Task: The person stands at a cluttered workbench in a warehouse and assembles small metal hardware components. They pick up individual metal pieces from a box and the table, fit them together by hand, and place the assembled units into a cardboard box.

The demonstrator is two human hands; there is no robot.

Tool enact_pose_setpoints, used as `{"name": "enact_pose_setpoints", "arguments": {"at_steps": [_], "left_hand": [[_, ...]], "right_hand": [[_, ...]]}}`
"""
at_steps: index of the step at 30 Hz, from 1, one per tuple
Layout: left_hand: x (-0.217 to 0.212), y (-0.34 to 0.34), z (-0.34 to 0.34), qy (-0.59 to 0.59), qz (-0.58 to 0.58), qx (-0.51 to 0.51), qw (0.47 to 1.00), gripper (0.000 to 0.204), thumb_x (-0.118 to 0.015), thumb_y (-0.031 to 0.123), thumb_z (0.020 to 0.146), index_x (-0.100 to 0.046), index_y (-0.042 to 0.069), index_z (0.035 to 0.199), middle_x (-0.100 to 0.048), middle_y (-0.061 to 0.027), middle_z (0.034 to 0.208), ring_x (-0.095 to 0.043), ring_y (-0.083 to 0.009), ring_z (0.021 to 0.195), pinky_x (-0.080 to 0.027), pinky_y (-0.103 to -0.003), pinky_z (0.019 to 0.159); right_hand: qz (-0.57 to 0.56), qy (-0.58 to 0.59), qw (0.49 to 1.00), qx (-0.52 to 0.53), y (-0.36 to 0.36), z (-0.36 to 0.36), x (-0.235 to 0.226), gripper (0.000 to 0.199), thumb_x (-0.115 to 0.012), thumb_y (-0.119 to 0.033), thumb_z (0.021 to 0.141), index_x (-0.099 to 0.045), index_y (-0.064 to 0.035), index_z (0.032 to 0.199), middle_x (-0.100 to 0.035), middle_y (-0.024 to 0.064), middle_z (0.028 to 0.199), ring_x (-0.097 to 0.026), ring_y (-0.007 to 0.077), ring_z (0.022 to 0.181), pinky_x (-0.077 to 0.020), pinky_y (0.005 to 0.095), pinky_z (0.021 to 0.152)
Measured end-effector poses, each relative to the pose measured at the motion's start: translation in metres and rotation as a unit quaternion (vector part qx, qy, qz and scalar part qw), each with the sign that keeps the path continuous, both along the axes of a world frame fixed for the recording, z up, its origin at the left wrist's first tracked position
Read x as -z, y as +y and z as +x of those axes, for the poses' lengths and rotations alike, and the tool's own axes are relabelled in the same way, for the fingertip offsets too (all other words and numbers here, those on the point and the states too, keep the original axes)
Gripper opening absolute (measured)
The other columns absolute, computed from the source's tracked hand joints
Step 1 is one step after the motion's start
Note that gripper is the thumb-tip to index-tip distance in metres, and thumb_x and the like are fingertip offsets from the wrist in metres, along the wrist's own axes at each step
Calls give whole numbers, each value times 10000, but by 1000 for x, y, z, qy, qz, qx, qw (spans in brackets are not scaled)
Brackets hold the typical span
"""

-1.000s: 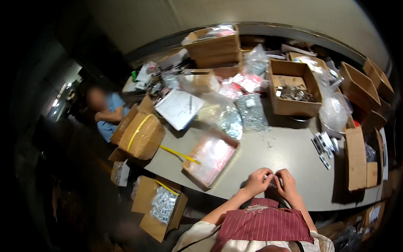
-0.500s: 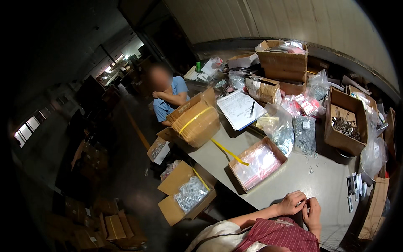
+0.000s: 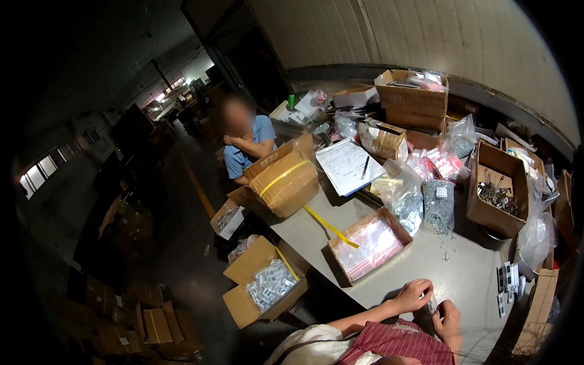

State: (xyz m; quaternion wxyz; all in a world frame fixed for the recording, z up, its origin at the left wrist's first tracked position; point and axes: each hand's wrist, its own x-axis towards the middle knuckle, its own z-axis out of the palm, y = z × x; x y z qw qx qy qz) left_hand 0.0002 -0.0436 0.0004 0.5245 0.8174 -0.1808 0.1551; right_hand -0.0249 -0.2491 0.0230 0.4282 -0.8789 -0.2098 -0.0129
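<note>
At the near edge of the table, my left hand [image 3: 412,296] pinches a small, pale, shiny packet [image 3: 432,303], perhaps a clear plastic bag. My right hand [image 3: 448,320] is close beside it with curled fingers, gripping the packet's other side. What the packet holds is too small to make out. Just beyond my hands lies a shallow cardboard box [image 3: 347,272] of flat clear bags with red edges [image 3: 374,243]. Several small black-and-white packets [image 3: 506,278] lie on the table to the right of my hands.
An open carton [image 3: 238,302] of small clear packets stands low at the left. A taped carton [image 3: 283,185], a clipboard with paper [image 3: 347,165], a bag of small metal parts [image 3: 438,207] and a box of metal pieces [image 3: 499,213] crowd the table [image 3: 420,261]. A person in blue [image 3: 263,131] sits across.
My hands have moved slightly apart, and the pale packet now shows between them. The whole view has shifted a little. The seated person keeps nearly the same pose.
</note>
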Motion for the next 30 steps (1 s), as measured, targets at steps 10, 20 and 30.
{"name": "enact_pose_setpoints", "arguments": {"at_steps": [10,20,30], "left_hand": [[33,-6,4,122,-103,13,987,142,-613,157,964,-620,16,974,-628,-100,784,-600,-177,705,-491,-339,666],[64,-10,4,390,-323,279,816,407,-576,-100,833,-623,5,1223,-636,-75,1156,-600,-143,1071,-472,-294,944],[50,43,-10,392,-355,276,803,408,-590,-94,843,-625,7,1237,-637,-69,1167,-604,-144,1072,-477,-289,943]], "right_hand": [[217,232,948,7,-13,7,51,196,-693,-134,913,-596,-37,773,-616,32,656,-568,100,585,-479,273,572],[286,312,906,-6,12,43,31,184,-681,-177,938,-626,-42,826,-637,39,709,-577,111,615,-490,287,620],[280,334,900,-15,56,46,29,194,-668,-220,964,-656,-46,878,-657,46,761,-587,122,644,-502,301,668]]}}
